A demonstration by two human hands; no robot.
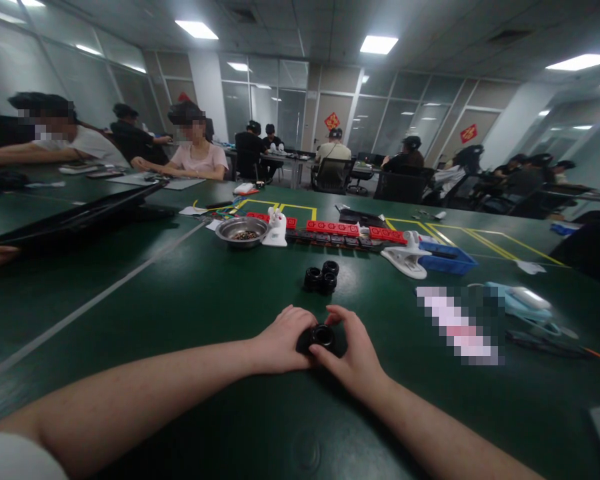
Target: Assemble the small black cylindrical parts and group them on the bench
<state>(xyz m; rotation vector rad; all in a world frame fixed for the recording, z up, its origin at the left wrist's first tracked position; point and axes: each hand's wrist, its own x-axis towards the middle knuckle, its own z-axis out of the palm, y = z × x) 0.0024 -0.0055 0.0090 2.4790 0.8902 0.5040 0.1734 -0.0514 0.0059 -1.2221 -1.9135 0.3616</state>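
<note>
While left grip and right grip clasp a black ring, red signs behind; writing unreadable.

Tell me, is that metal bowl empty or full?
Neither: the metal bowl holds small loose pieces low inside, with much of its inner wall bare. They are too small to identify.

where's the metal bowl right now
In the head view, the metal bowl sits left of centre on the green table, beyond the left hand, just left of a white clip-like stand.
</note>
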